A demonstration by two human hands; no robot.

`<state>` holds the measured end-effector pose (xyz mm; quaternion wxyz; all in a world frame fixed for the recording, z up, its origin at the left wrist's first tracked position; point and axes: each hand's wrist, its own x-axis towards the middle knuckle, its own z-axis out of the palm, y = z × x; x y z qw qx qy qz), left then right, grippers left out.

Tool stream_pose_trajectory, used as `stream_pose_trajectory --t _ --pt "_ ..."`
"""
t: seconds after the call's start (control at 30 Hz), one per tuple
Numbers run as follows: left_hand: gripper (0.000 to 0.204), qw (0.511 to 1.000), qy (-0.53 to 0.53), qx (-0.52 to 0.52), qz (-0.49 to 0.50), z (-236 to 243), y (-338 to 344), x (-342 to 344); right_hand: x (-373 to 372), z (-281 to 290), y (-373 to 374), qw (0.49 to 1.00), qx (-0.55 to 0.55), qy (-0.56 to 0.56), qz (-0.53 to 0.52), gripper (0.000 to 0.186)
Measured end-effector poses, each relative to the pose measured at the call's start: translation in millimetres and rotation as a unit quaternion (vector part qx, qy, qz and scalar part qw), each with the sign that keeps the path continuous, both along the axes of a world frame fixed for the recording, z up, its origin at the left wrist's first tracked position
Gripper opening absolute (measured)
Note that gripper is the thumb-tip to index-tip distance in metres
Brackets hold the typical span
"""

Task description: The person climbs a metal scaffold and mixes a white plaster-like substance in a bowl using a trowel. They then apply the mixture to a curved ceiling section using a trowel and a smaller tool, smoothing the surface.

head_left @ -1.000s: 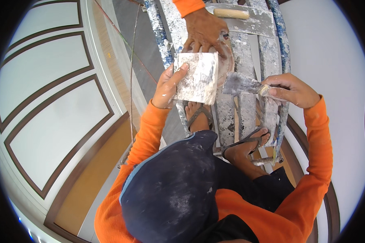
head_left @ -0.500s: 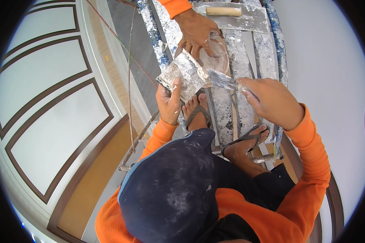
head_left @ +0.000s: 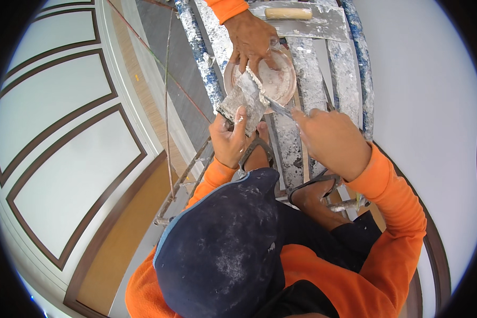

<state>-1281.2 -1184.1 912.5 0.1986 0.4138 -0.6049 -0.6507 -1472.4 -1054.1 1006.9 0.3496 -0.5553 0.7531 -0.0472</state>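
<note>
My left hand (head_left: 228, 140) grips a square, plaster-smeared plate (head_left: 241, 103), now tilted, with wet white paste along its upper edge. My right hand (head_left: 331, 140) holds a putty knife (head_left: 278, 106), its blade meeting that plate's right edge. Just beyond, a round shallow dish (head_left: 281, 79) with whitish contents rests on paint-spattered scaffold planks (head_left: 307, 69). Another person's hand (head_left: 252, 40), in an orange sleeve, reaches into the dish from above with fingers bent down.
A wide steel trowel (head_left: 328, 24) with a wooden handle lies on the planks. Bare feet in sandals (head_left: 312, 196) rest on the scaffold. Thin rods (head_left: 168, 106) cross at left beside a panelled wall (head_left: 69, 196). A plain pale wall (head_left: 424, 95) stands at right.
My left hand has tilted the plate and moved it slightly downward. My right hand has swung left, bringing the knife to the plate. The other person's hand has shifted slightly left.
</note>
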Motion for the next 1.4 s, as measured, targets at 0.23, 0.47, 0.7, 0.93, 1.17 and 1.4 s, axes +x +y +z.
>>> stream_pose_trajectory --t 0.23,0.47,0.7,0.93,1.17,1.4 --pt "0.028 0.999 0.01 -0.028 0.026 -0.7 -0.7 0.4 -17.1 -0.4 -2.7 0.993 -0.011 -0.105 0.049 0.028" --pt "0.029 0.987 0.072 0.09 0.109 -17.5 -33.0 10.0 -58.5 -28.7 20.4 0.98 -0.09 -0.173 -0.044 0.028" --pt "0.034 0.928 0.155 0.302 0.155 -35.6 -47.3 28.1 -55.5 -71.4 26.5 0.991 -0.124 -0.035 -0.023 0.033" --pt "0.042 0.891 0.173 0.401 0.124 -44.7 -39.0 31.0 -48.9 -100.5 14.7 0.978 -0.187 0.057 0.069 0.038" --pt "0.059 0.888 0.221 0.389 0.103 -24.9 -23.0 19.4 -37.8 -120.2 4.3 0.969 -0.225 0.099 0.039 0.043" --pt "0.05 0.888 0.193 0.418 0.014 20.4 -20.3 -33.9 -5.7 -59.4 17.8 0.926 -0.325 -0.137 -0.131 0.066"
